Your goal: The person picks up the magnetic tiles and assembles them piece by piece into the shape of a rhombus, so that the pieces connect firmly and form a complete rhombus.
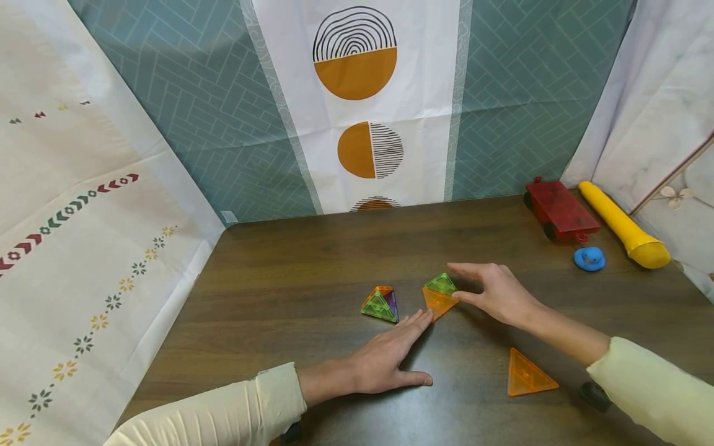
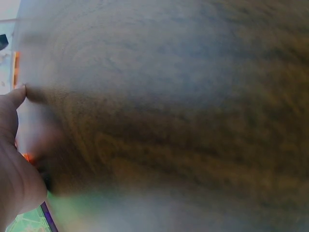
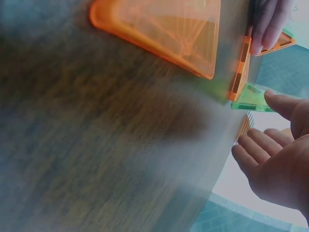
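Where an orange tile (image 1: 439, 302) and a green tile (image 1: 442, 284) are set edge to edge on the tabletop (image 1: 268, 285), the orange tip is met by the left hand (image 1: 387, 353), grip flat and wide | the green tile is touched by the right hand's (image 1: 501, 296) thumb, grip wide | a small pyramid (image 1: 381, 306) is seen just beside.

Brown counter (image 1: 268, 260) carries tile pyramid (image 1: 380, 305) centre, green-orange tile pair (image 1: 438, 300) right of it, orange triangle (image 1: 526, 376) near right, red cart (image 1: 562, 209), blue toy (image 1: 589, 259), yellow microphone (image 1: 620, 223) far right.
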Motion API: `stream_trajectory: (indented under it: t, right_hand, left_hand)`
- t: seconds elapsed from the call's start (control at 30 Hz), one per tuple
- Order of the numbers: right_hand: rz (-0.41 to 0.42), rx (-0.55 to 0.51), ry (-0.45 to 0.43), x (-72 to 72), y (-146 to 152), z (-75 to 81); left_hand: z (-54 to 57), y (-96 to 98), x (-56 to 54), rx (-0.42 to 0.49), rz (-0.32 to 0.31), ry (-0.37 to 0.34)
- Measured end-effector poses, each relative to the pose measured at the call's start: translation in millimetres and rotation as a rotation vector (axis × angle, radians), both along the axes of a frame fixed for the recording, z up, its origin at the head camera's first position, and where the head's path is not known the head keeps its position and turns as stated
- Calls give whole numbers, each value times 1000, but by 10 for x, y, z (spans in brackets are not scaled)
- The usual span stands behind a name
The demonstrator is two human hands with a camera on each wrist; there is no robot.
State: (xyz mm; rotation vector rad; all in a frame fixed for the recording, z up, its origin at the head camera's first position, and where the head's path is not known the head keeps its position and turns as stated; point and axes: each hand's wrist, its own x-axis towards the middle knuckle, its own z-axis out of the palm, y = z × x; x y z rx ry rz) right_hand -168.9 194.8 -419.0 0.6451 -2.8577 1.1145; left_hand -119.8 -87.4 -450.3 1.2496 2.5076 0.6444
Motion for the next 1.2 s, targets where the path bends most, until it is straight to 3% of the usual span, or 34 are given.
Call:
stream_trajectory:
  t: [0.3, 0.57, 0.9, 1.03, 1.2]
  right_hand:
    - [14, -7, -7, 180, 89, 35]
    - [81, -18, 24, 310, 273, -12]
    - [235, -47, -66, 465, 536, -30]
    - [333, -126, -108, 503, 648, -87]
    - [420, -193, -101, 569, 785, -145]
  left_hand:
    - [-2, 1, 7, 6, 8, 0]
    - [4, 6, 7, 9, 13, -2]
    - [15, -2, 14, 5, 14, 4]
    - [10, -4, 13, 3, 15, 9]
    - [3, 0, 9, 0, 13, 8]
